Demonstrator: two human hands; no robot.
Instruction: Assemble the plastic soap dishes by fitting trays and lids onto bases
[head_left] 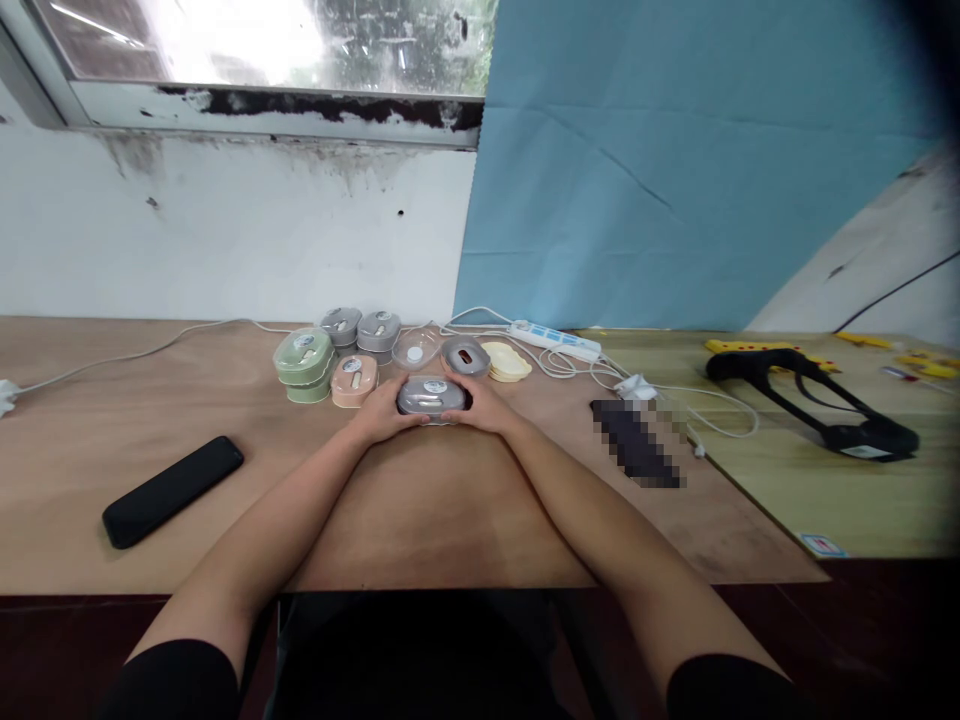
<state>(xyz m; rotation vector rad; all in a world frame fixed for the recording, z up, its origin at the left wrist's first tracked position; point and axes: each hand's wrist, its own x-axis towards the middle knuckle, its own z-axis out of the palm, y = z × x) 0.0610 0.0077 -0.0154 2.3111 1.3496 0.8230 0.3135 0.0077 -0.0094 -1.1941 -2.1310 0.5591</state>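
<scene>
A grey oval plastic box (433, 396) with a clear cover and a round label sits on the table in front of me. My left hand (385, 412) is closed around its left end, and my right hand (484, 404) grips the right end. Just behind it lie an open grey box part (463, 354) with a slot in it, a clear cover (415, 350) with a white sticker, and cream oval pieces (508, 362). Beside my left hand stands a pink box (355, 381). Green boxes (304, 364) are stacked farther left, with grey boxes (378, 331) behind.
A black phone (174, 490) lies at the left, and a dark pixelated item (636, 445) at the right. A white power strip (555, 340) and cables run along the back. On the adjoining table rest a black strap-like frame (814, 400) and yellow items (769, 352).
</scene>
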